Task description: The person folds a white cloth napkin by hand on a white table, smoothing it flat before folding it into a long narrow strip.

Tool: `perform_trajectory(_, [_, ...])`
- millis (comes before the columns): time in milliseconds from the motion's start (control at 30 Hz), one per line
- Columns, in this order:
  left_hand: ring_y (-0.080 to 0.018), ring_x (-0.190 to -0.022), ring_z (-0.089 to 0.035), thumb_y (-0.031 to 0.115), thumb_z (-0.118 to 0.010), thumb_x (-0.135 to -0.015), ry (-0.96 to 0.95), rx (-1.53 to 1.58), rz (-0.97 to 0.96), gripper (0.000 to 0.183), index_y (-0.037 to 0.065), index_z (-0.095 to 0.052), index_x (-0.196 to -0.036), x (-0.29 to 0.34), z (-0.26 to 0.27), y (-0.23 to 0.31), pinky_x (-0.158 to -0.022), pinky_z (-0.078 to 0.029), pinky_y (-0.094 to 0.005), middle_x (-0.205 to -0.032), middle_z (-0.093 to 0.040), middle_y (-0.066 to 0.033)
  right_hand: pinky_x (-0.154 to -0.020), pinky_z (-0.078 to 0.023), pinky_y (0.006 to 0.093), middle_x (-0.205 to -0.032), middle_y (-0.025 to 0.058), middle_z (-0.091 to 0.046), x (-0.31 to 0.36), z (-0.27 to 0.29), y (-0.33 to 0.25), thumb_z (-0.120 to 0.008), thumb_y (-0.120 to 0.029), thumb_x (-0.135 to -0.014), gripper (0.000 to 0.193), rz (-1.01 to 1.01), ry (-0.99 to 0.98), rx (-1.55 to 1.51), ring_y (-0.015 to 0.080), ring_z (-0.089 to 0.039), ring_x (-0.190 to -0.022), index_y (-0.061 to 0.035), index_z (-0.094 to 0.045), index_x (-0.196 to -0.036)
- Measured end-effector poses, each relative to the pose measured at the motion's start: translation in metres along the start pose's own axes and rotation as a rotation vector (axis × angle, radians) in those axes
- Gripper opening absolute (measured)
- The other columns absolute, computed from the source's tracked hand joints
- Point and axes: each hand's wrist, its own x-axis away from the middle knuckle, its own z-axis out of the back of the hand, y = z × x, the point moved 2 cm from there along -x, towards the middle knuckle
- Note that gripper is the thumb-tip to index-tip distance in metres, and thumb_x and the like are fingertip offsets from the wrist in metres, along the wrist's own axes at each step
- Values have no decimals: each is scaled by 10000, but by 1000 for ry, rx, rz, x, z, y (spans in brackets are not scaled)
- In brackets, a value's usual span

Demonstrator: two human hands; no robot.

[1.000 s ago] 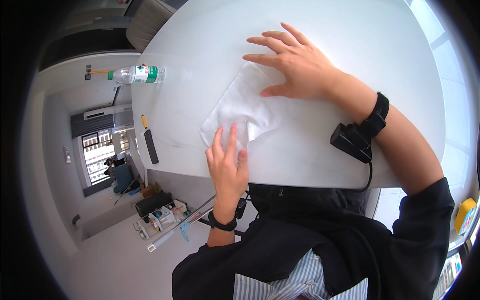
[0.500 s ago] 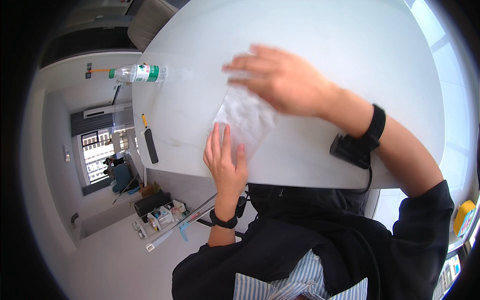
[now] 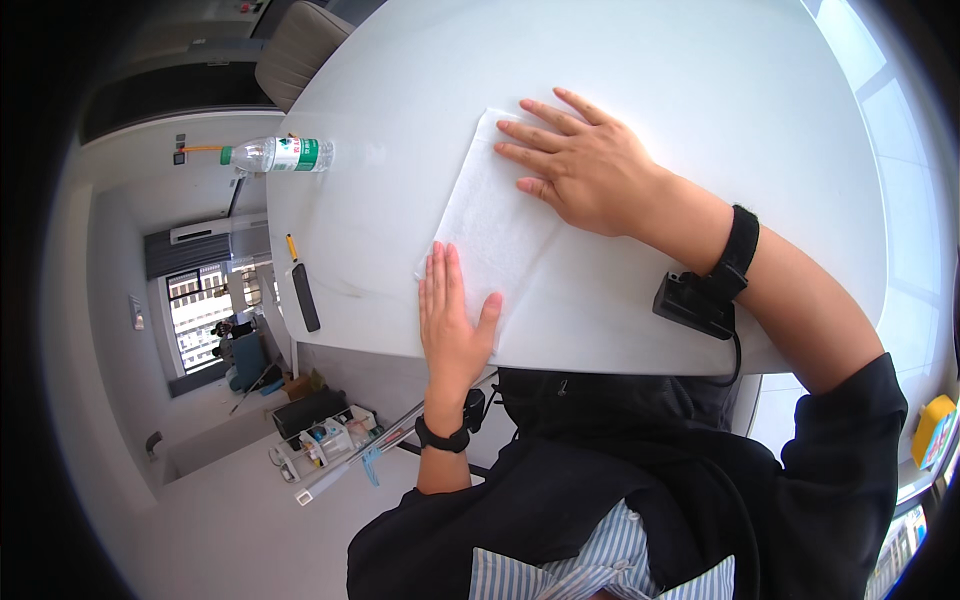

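Note:
A thin white sheet [image 3: 480, 200], like tissue or soft paper, lies flat and slanted on the white table [image 3: 720, 90]. My left hand [image 3: 456, 318] rests flat on its near left edge, fingers straight and the thumb held apart. Across the sheet's far right part lies my right hand [image 3: 590, 165], palm down with its fingers spread. Neither hand grips anything. Parts of the sheet's near and right edges are hidden or blend into the tabletop.
A clear bottle [image 3: 285, 155] with a green cap is at the table's left side. Nearer, by the left edge, is a black and yellow utility knife [image 3: 303, 288]. A black device [image 3: 695, 303] hangs from my right wrist strap. A grey chair [image 3: 300, 50] stands at the far left.
My right hand, blurred above the sheet before, has moved right and now lies spread on it. The sheet looks flatter and more of its far end shows. My left hand has shifted slightly.

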Motion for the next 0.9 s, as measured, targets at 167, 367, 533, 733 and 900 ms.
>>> perform_trajectory(167, [-351, -1461, -256, 519, -565, -915, 22, 0, 142, 844, 39, -254, -1534, 11, 0, -40, -1192, -155, -492, -1585, -274, -169, -1241, -48, 430, -1564, -32, -351, -3, 4, 8, -277, -461, -1042, 532, -121, 42, 114, 153, -187, -1490, -196, -427, -1479])
perform_trajectory(367, [-360, -1462, -252, 375, -520, -965, 57, 18, 111, 691, 14, -295, -1510, 11, 6, -45, -1193, -150, -492, -1575, -290, -185, -1231, -85, 466, -1550, -2, -373, -13, 4, 20, -348, -413, -1035, 507, -275, 219, 66, 186, -231, -1478, -155, -444, -1462])
perform_trajectory(533, [-397, -1406, -356, 105, -556, -948, 197, 195, -92, 483, -31, -467, -1403, 5, 2, 3, -1141, -301, -470, -1488, -425, -213, -1225, -143, 460, -1517, 21, -429, -15, 7, 15, -443, -347, -1016, 462, -102, 236, -78, 205, -299, -1453, -138, -495, -1424])
perform_trajectory(733, [-388, -1395, -371, 164, -515, -978, 44, 165, -287, 480, 4, -454, -1427, 2, -7, 30, -1139, -292, -482, -1499, -415, -193, -1242, -126, 419, -1482, -44, -474, 1, -1, -14, -551, -423, -960, 483, 303, -34, -256, 126, -341, -1428, -188, -553, -1382])
perform_trajectory(900, [-400, -1439, -285, 415, -413, -1019, -119, 84, -269, 605, 4, -399, -1462, 3, -1, 23, -1175, -190, -504, -1544, -329, -221, -1245, -85, 419, -1486, -32, -472, 1, -1, -2, -552, -503, -936, 538, 229, 11, -232, 130, -363, -1417, -187, -568, -1371])
